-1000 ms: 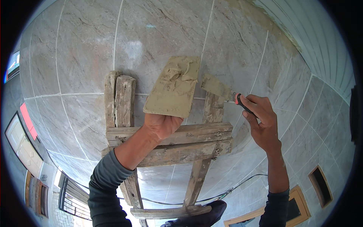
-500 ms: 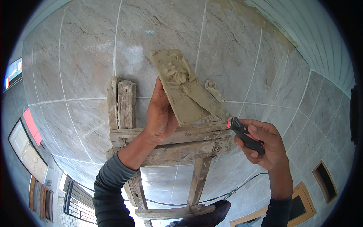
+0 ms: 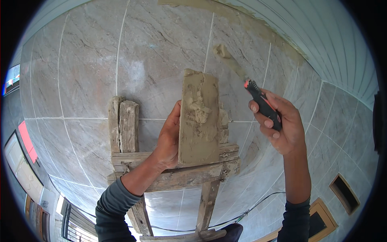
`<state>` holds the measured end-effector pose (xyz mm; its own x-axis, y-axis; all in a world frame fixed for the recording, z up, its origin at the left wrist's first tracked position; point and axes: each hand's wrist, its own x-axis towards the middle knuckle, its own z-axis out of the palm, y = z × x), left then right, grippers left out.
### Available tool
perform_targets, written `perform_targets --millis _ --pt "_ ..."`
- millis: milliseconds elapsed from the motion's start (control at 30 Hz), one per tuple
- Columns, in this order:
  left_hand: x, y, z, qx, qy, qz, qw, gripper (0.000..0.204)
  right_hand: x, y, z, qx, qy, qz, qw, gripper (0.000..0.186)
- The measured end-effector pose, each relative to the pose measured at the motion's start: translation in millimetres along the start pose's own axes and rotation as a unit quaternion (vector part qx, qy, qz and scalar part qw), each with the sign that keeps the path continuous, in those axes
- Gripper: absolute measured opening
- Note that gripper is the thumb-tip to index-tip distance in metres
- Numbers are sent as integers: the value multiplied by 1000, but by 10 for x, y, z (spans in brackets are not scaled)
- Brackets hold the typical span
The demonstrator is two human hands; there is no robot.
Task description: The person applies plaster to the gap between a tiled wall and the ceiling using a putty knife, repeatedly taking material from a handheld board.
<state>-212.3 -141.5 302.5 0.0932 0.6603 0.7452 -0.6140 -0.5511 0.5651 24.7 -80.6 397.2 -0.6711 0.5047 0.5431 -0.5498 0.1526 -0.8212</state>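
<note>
Tiled wall (image 3: pixel 157 84): paste band (image 3: pixel 193 5) along its top edge; coverage looks partial, tiles below uncoated, plenty unspent. Flat board (image 3: pixel 197 156), mid-view before the wooden frame (image 3: pixel 193 174), carries a paste mound (image 3: pixel 200 111). Left hand (image 3: pixel 167 139) grips board's left edge, fingers partly hidden behind. Right hand (image 3: pixel 287 125) closed round putty knife (image 3: pixel 260 99), its loaded tip raised clear of board.

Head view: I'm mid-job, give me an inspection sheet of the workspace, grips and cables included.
Surface: grey tiles with pale joints; tan band along the ceiling edge.
Tools: board bearing paste; knife with paste at its tip, apart from the board.
Clutter: wood frame, partly hidden by the board.
Grips: left grip holds the board; right grip holds the knife's handle.
Cables: dark cable curving low in view.
Surroundings: panelled ceiling upper right; door far left.
</note>
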Motion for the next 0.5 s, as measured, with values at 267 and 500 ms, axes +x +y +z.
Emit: perform_targets --millis 267,500 --pt "-27 15 -34 -32 86 0 996 38 676 -331 -39 -273 104 -174 940 38" --pt "36 41 10 -51 134 2 990 32 1147 -500 -66 -580 158 -325 730 31"
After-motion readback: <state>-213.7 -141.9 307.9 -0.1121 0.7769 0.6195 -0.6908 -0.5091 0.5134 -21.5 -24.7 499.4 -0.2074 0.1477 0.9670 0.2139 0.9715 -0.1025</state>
